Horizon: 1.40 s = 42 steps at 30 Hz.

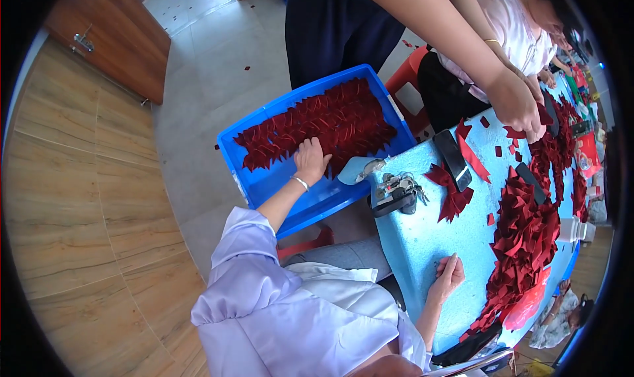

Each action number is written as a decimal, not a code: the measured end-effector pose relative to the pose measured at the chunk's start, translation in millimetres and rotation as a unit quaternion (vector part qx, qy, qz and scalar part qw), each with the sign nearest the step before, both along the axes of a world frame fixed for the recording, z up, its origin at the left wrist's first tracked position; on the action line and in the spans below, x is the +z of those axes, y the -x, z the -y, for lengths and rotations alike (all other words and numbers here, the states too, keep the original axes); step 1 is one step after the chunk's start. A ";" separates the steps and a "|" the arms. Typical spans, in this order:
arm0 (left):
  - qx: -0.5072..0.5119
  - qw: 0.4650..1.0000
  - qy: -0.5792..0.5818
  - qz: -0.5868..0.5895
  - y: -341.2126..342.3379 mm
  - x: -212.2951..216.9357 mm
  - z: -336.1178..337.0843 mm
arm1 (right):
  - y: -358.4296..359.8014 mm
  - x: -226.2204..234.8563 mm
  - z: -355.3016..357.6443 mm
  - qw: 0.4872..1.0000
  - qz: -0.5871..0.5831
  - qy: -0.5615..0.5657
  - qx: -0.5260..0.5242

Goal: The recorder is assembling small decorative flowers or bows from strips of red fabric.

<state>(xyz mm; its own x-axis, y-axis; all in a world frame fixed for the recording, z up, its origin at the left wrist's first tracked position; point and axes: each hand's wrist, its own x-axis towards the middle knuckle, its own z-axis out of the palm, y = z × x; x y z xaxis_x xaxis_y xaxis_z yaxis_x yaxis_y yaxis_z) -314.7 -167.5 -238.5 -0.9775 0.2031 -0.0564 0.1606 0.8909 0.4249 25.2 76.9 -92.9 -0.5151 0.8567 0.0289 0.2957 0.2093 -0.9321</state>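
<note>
Left hand: I have it palm down on the near edge of the red rows, the hand (310, 160) slightly bent; I cannot tell whether its fingers pinch the cloth.
Right hand: the other hand (450, 278) is at the near side of the table, fingers curled in; I cannot tell whether they close on anything.
Red rows: the pointed red rows (330, 123) lie side by side inside the tray, toward its far side.
Tray: I see the blue tray (264, 192) left of the table, bare along its near side.
Table: on the light blue table (409, 245), the keys (399, 191) lie by the corner nearest the tray, with a phone (452, 159) beyond them.
Loose red: a red bow (450, 195) lies beside the phone, a ribbon (472, 156) just beyond.
Heap: I see a long red heap (522, 238) on the table's right side, a red bag (528, 304) against it and a white bottle (571, 230) just right.
Co-worker: a standing person's hand (518, 106) reaches to the red pieces at the far side.
Farther out: I see a seated person in pale pink (502, 20), and a wooden door (112, 34) at upper left.
</note>
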 end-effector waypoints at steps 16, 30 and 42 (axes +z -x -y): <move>-0.130 0.951 0.193 -0.204 -36.8 -3.3 -4.8 | -6.4 10.2 4.9 0.999 0.019 -0.017 0.023; -0.312 0.864 -0.261 -0.296 -139.4 168.6 -37.3 | -72.0 11.6 -152.5 0.929 -0.038 -0.296 -0.219; -0.597 0.704 -0.377 -0.075 -289.7 156.1 -182.5 | -61.9 11.1 -194.4 0.863 0.166 -0.415 -0.236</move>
<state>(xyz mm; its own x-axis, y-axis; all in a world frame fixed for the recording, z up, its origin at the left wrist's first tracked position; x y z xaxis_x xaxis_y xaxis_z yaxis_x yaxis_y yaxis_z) -25.0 15.0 -82.3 -0.0671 0.8021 0.5934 0.6969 -0.3879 0.6032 87.1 271.3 -81.8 -0.2113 0.7290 0.6511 0.7525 0.5465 -0.3676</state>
